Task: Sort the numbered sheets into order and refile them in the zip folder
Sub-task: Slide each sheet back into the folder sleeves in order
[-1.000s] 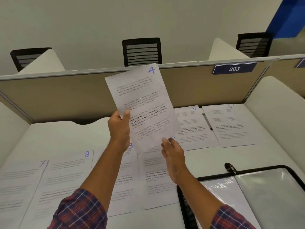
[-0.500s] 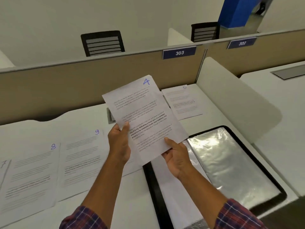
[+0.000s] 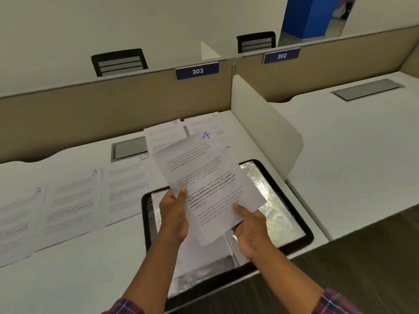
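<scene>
The folder (image 3: 294, 200) lies at the right end of the worktop (image 3: 79, 268), with sheet 4 (image 3: 204, 177) held above it. Left of the folder, sheet 8 (image 3: 18, 218), sheet 9 (image 3: 72, 200) and sheet 10 (image 3: 129, 184) lie in a row. Behind it, sheet 5 (image 3: 165, 134) and sheet 6 (image 3: 204, 123) lie before the partition (image 3: 113, 105).

We work w/ one cam, head-worn, wide-angle. It looks fwd & down across the desk (image 3: 68, 279) from the near edge, towards the far partition (image 3: 90, 114). It's close: bold print on sheet 4 (image 3: 204, 177) reads ok.
</scene>
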The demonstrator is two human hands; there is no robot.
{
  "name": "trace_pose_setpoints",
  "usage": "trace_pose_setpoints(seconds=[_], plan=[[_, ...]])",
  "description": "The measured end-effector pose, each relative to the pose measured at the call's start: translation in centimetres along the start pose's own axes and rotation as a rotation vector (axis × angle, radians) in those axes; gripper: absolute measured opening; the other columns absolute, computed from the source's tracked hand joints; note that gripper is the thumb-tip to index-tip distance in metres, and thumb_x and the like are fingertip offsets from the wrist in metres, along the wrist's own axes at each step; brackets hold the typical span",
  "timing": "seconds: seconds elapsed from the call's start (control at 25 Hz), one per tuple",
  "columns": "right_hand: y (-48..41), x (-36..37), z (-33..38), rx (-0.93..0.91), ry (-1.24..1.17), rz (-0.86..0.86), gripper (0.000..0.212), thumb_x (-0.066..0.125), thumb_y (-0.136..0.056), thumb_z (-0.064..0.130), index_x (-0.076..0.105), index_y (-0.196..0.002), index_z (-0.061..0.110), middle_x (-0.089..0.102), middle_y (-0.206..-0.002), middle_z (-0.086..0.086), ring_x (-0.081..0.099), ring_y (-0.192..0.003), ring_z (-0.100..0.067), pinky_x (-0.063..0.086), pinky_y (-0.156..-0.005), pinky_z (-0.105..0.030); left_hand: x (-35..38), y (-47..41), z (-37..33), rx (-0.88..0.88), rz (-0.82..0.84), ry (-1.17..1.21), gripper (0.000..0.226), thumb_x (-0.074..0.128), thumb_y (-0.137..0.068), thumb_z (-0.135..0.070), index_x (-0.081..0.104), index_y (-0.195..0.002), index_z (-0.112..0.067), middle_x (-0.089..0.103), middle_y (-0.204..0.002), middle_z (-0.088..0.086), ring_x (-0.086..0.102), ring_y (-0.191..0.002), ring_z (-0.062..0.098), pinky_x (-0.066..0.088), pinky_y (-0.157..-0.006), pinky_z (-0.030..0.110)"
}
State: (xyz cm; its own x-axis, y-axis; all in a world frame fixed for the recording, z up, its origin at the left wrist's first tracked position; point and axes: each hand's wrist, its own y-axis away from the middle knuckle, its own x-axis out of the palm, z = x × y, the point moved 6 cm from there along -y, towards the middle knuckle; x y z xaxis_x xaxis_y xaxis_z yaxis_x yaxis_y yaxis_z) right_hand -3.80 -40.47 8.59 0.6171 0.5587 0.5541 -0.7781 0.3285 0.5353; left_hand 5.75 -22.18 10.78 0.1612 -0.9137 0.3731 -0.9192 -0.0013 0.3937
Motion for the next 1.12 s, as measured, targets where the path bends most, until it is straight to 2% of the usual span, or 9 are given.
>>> trace_pose_setpoints(seconds=[0.2, 0.36, 0.44, 0.52, 0.6, 0.68, 0.76, 0.88, 1.12], plan=[[1.8, -7.3, 3.4, -0.007, 0.003, -0.034, 0.037, 0.069, -0.096, -0.001, 0.066, -0.129, 0.015, 0.076, -0.120, -0.010, 0.072, -0.112, -0.029, 0.062, -0.090, -0.046, 4.3, 4.3, 5.6, -0.012, -0.006, -0.048, 0.023, 0.060, -0.105, -0.015, 0.069, -0.127, -0.014, 0.077, -0.118, 0.006, 0.075, -0.108, 0.025, 0.059, -0.096, 0.047], [2.7, -12.0, 5.6, 0.012, -0.010, -0.081, 0.035, 0.067, -0.097, 0.001, 0.067, -0.129, 0.015, 0.076, -0.121, -0.010, 0.072, -0.114, -0.028, 0.059, -0.098, -0.048, 5.9, 6.8, 9.3, -0.039, -0.020, -0.124, 0.033, 0.046, -0.111, -0.038, 0.071, -0.120, -0.019, 0.079, -0.110, 0.006, 0.075, -0.104, 0.027, 0.060, -0.093, 0.048], [2.8, -14.1, 6.9, 0.008, -0.032, -0.108, 0.035, 0.067, -0.097, 0.000, 0.067, -0.131, 0.012, 0.076, -0.121, -0.011, 0.072, -0.112, -0.028, 0.062, -0.093, -0.043, 6.4, 7.6, 10.9, 0.014, 0.008, -0.236, 0.040, 0.038, -0.113, -0.039, 0.071, -0.117, -0.018, 0.079, -0.107, 0.005, 0.075, -0.102, 0.024, 0.060, -0.092, 0.043], [3.0, -16.0, 8.0, -0.002, -0.053, -0.138, 0.036, 0.067, -0.097, -0.001, 0.066, -0.131, 0.011, 0.076, -0.120, -0.011, 0.073, -0.111, -0.027, 0.063, -0.088, -0.040, 6.3, 7.9, 12.6, 0.170, 0.066, -0.588, 0.029, 0.044, -0.111, -0.030, 0.072, -0.113, -0.021, 0.078, -0.107, -0.004, 0.073, -0.102, 0.015, 0.059, -0.090, 0.032], [3.2, -18.0, 8.9, -0.007, -0.073, -0.168, 0.036, 0.067, -0.096, -0.002, 0.067, -0.130, 0.011, 0.076, -0.121, -0.012, 0.073, -0.111, -0.028, 0.062, -0.092, -0.044, 6.6, 7.7, 14.9, 0.309, 0.224, -1.021, 0.019, 0.057, -0.105, -0.034, 0.069, -0.120, -0.031, 0.071, -0.119, -0.013, 0.067, -0.110, 0.008, 0.056, -0.093, 0.028], [3.4, -20.0, 9.6, 0.007, -0.077, -0.195, 0.034, 0.067, -0.096, -0.002, 0.067, -0.128, 0.011, 0.076, -0.121, -0.014, 0.073, -0.111, -0.030, 0.060, -0.095, -0.050, 7.0, 7.4, 17.7, 0.384, 0.433, -1.332, 0.034, 0.063, -0.098, -0.053, 0.063, -0.130, -0.041, 0.061, -0.135, -0.021, 0.058, -0.123, 0.001, 0.053, -0.102, 0.032], [3.7, -22.0, 10.1, 0.015, -0.068, -0.211, 0.035, 0.066, -0.096, -0.002, 0.066, -0.129, 0.012, 0.075, -0.121, -0.015, 0.071, -0.114, -0.033, 0.057, -0.101, -0.056, 8.0, 7.5, 18.9, 0.519, 0.554, -1.545, 0.043, 0.071, -0.091, -0.053, 0.064, -0.130, -0.037, 0.057, -0.143, -0.015, 0.052, -0.129, 0.006, 0.048, -0.108, 0.032], [4.3, -24.6, 10.4, 0.045, -0.051, -0.211, 0.037, 0.065, -0.096, -0.002, 0.065, -0.129, 0.015, 0.075, -0.122, -0.014, 0.069, -0.118, -0.035, 0.051, -0.107, -0.061, 9.0, 7.7, 18.4, 0.668, 0.532, -1.605, 0.030, 0.075, -0.092, -0.038, 0.075, -0.118, -0.023, 0.065, -0.133, -0.003, 0.058, -0.122, 0.016, 0.050, -0.103, 0.032], [5.9, -27.3, 10.1, 0.107, -0.020, -0.161, 0.045, 0.066, -0.092, -0.001, 0.062, -0.134, 0.015, 0.073, -0.127, -0.017, 0.069, -0.119, -0.037, 0.049, -0.107, -0.063, 9.6, 7.8, 17.1, 0.567, 0.579, -1.557, 0.032, 0.057, -0.101, -0.020, 0.074, -0.128, -0.020, 0.068, -0.135, -0.002, 0.061, -0.120, 0.016, 0.050, -0.104, 0.030]])
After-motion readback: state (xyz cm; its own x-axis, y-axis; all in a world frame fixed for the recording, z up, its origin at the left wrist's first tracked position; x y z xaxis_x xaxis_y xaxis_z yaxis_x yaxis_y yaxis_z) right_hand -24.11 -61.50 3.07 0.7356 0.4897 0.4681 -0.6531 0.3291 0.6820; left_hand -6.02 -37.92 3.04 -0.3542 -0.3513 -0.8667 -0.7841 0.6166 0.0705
